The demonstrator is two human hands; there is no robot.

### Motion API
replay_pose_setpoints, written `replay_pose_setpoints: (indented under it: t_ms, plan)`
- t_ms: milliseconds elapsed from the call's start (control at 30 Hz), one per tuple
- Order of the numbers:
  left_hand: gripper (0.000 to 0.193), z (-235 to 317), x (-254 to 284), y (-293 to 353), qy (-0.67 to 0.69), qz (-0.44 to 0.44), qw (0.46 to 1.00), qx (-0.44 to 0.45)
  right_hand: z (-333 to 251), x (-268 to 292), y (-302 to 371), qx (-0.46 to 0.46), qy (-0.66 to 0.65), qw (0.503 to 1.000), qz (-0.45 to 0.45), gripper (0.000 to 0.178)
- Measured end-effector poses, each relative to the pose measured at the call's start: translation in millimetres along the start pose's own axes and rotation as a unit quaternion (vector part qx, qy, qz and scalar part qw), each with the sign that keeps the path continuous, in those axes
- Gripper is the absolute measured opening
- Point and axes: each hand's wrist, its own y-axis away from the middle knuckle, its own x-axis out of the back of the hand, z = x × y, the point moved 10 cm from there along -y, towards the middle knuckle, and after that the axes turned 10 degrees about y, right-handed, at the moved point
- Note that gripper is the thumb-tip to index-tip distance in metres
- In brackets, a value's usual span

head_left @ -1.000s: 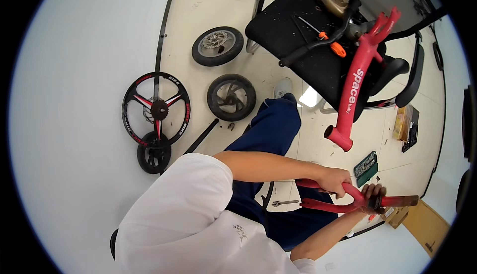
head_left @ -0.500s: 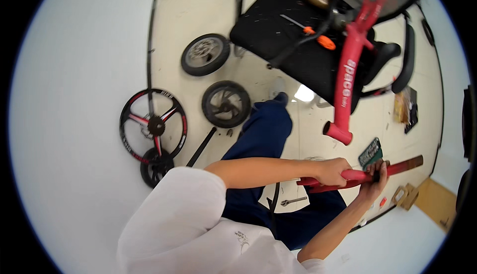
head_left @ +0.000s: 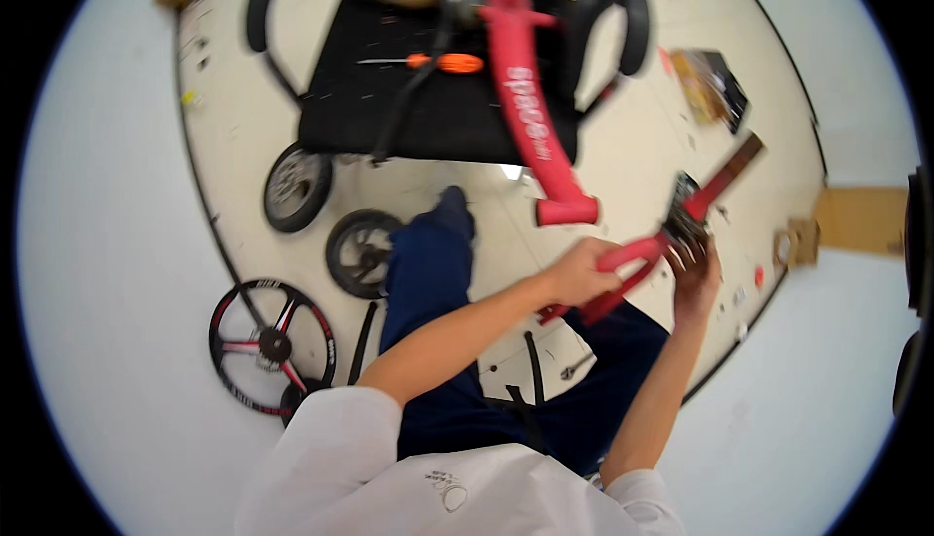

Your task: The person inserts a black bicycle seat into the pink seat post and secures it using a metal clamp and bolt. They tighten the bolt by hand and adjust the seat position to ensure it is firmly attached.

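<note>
Our left fingers (head_left: 588, 268) clasp the red fork (head_left: 630, 253) at its forked end, our right fingers (head_left: 694, 264) curl round its middle, and its long axis slants up rightward, below and right of the red frame (head_left: 520, 61), our left fingers nearer.

The chair (head_left: 336, 127) runs out of view overhead, taking the top of the red bicycle frame (head_left: 520, 69) with it; the lettering there is smeared. Beyond the chair's lower right corner, the red fork (head_left: 637, 250) looks blurred to me, partly covered by the left hand (head_left: 581, 273), and the right hand's (head_left: 698, 268) fingers smudge together. Below the chair's left side, a trouser leg (head_left: 428, 264) hides part of a black-tyred wheel (head_left: 360, 256). Scattered specks left of the chair are too small to name.
</note>
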Motion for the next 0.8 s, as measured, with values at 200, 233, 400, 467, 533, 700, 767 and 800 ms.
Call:
replay_pose_setpoints:
  t_ms: [200, 233, 400, 467, 533, 700, 767, 800]
  plan:
    - [0.022, -7, -1, 0, -0.151, 0.011, 0.988, 0.033, -44, -76, 19, 0.096, 0.224, 0.968, 0.054, 0.035]
    - [0.022, -5, -5, 1, -0.190, -0.001, 0.981, 0.033, -41, -81, 20, 0.085, 0.230, 0.967, 0.069, 0.032]
    - [0.025, -13, -9, 11, -0.093, 0.021, 0.991, 0.097, -21, -81, 9, 0.038, 0.122, 0.991, 0.041, 0.025]
    - [0.026, -15, -8, 14, -0.066, 0.019, 0.991, 0.115, -19, -89, 7, 0.033, 0.061, 0.997, -0.038, 0.022]
    - [0.027, -14, -7, 14, -0.066, 0.009, 0.992, 0.109, -18, -95, 7, 0.025, 0.011, 0.993, -0.117, 0.022]
    - [0.032, -6, -11, 11, -0.070, -0.003, 0.993, 0.091, -40, -97, 12, 0.083, 0.074, 0.968, -0.224, 0.043]
    - [0.035, -3, -7, 8, -0.090, -0.005, 0.995, 0.035, -48, -96, 12, 0.035, -0.021, 0.978, -0.203, 0.052]
    - [0.034, -8, -5, 5, -0.104, -0.010, 0.994, -0.003, -42, -94, 6, 0.029, 0.050, 0.982, -0.182, 0.047]
